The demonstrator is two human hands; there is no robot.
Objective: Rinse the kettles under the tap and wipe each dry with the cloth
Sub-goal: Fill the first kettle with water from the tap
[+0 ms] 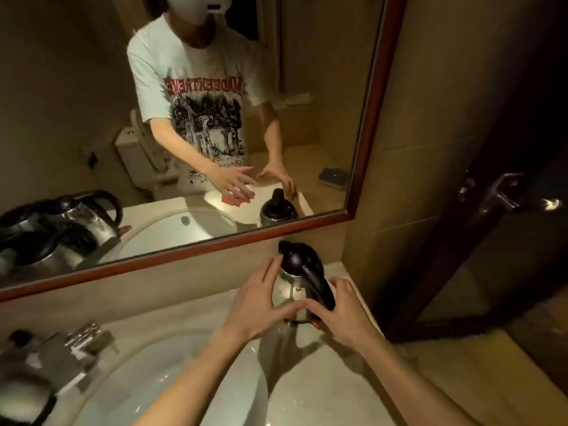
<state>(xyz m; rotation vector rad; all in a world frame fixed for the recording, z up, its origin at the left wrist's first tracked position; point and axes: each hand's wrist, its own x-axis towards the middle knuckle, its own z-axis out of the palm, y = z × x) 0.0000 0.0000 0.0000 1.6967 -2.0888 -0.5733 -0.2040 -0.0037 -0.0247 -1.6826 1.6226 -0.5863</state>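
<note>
Standing upright on counter (pixel 322 379) by sink (pixel 184 379): kettle (pixel 295 281), L hand (pixel 261 305) & R hand (pixel 341 315) flanking, fingers loose.

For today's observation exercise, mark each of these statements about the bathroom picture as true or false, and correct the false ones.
1. The steel kettle with the black lid and handle stands upright on the beige stone counter. True.
2. The kettle sits inside the white oval basin. False: it stands on the counter to the right of the basin.
3. The left hand touches the kettle's body. True.
4. The right hand holds a cloth. False: it is at the kettle's handle, with no cloth in it.
5. The wood-framed mirror hangs behind the counter. True.
</note>
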